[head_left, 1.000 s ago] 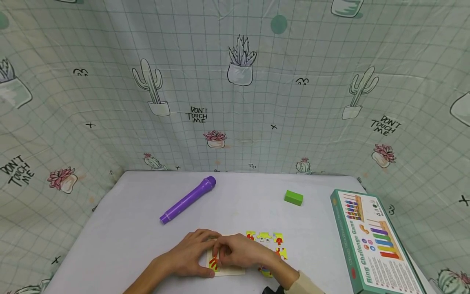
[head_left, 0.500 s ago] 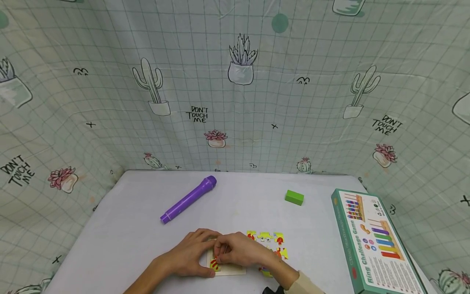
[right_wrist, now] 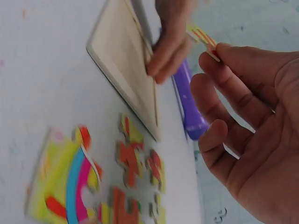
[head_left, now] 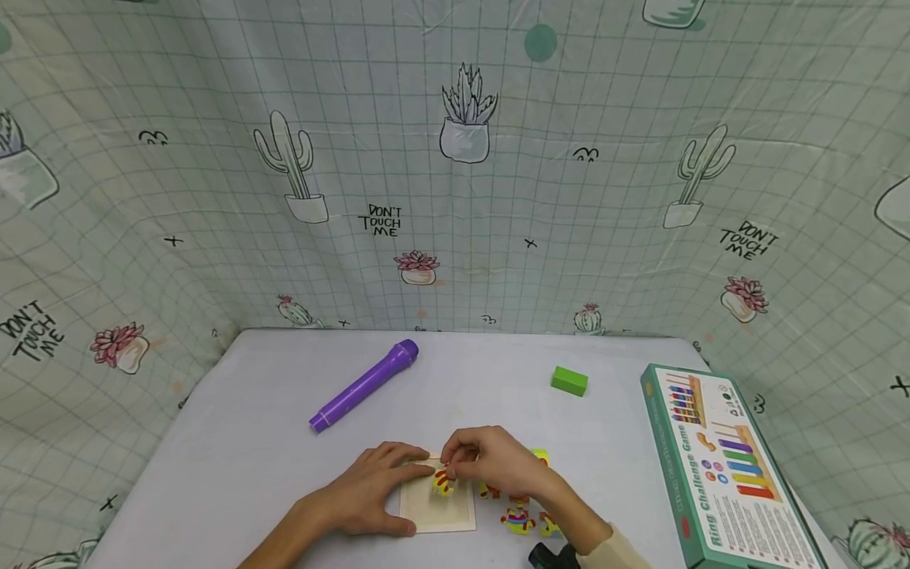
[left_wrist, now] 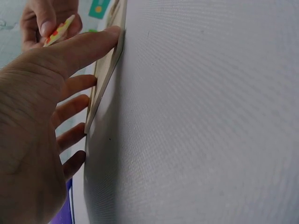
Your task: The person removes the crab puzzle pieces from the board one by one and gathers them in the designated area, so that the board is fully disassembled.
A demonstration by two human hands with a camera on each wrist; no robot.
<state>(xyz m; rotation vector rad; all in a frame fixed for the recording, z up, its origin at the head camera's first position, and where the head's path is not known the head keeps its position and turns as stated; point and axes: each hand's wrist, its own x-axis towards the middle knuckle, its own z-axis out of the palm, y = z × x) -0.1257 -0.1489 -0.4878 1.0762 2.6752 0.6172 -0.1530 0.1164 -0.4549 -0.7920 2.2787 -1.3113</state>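
A pale wooden puzzle board [head_left: 441,515] lies flat near the table's front. My left hand [head_left: 366,490] holds its left side, thumb at the near corner and fingers along the far part, as the left wrist view also shows on the board's edge [left_wrist: 110,63]. Above the board, a small yellow-and-red jigsaw piece [head_left: 444,481] is pinched between the thumb and index finger of my right hand [head_left: 494,460]. In the right wrist view this piece [right_wrist: 203,36] is tilted. Several loose jigsaw pieces [head_left: 517,520] lie right of the board, partly hidden by my right hand.
A purple microphone-shaped stick [head_left: 364,387] lies at the back left. Farther right is a green block [head_left: 569,382]. A Ring Challenge Game box [head_left: 732,466] occupies the right edge. A black object [head_left: 553,555] sits by my right wrist. A patterned cloth [head_left: 455,197] hangs behind the table.
My right hand has lifted the jigsaw piece off the board's left part and moved it right and away from me. The left hand stays on the board.
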